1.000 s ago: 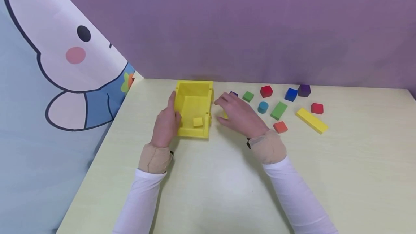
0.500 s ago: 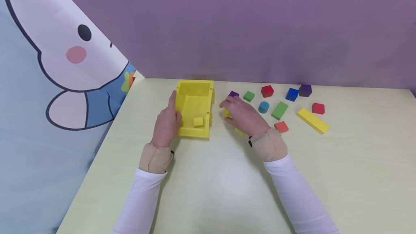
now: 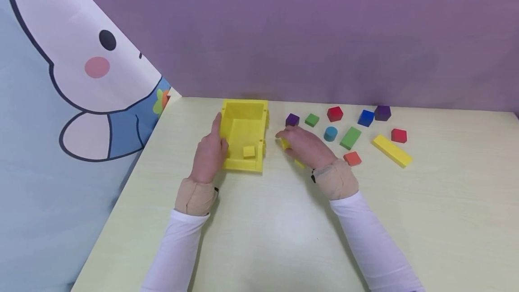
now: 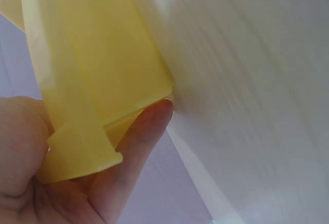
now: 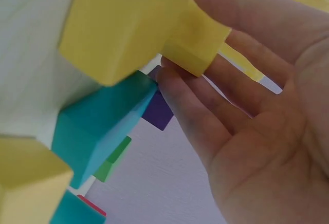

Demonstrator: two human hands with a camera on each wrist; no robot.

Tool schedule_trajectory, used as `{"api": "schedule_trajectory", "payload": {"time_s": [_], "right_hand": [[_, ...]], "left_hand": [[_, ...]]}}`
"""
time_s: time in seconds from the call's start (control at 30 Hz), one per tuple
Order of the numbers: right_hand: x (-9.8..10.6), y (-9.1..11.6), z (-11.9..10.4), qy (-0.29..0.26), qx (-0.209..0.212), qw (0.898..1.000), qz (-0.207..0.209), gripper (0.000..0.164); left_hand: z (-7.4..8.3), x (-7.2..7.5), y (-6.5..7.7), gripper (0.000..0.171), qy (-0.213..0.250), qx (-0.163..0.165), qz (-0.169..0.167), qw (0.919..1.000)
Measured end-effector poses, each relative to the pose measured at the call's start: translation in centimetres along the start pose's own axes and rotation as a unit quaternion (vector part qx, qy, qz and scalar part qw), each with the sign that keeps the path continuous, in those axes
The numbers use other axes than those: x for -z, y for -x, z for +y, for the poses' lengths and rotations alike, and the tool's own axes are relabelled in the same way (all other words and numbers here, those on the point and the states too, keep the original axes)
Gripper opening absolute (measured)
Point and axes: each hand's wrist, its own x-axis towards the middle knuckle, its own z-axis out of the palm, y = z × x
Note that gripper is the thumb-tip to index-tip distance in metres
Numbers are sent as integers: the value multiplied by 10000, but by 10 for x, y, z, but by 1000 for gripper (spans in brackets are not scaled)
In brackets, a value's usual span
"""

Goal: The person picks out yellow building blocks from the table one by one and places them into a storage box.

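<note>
Right hand [image 3: 309,148] shifted slightly toward 4 o'clock, away from the bin [image 3: 241,165], since a second ago; more of the purple block [image 3: 292,120] now shows at its 11 o'clock. Thumb and fingers pinch a yellow block [image 5: 198,44] outside the bin, at the bin's 3 o'clock; the work thus appears centred beside the bin rather than inside it. Left hand [image 3: 207,157], at the bin's 8 o'clock, grips the side wall, index finger straight along the rim. Materials: the bin is thin-walled, smooth, probably plastic, rectangular and open-topped, with a yellow cube [image 3: 249,152] at 5 o'clock within. Sharp-edged, matt blocks include a teal block [image 5: 97,124]; also shown are a round-topped blue cylinder [image 3: 330,134] and a long yellow bar [image 3: 392,151]. Table [image 3: 267,238]: pale, faintly grained.
</note>
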Motion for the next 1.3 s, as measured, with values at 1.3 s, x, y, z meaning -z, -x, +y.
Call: {"api": "schedule_trajectory", "payload": {"time_s": [1.3], "right_hand": [[30,9,-17,-110,312,9959,842,52]], "left_hand": [[-1,0,1,65,43,30,-34,10000]]}}
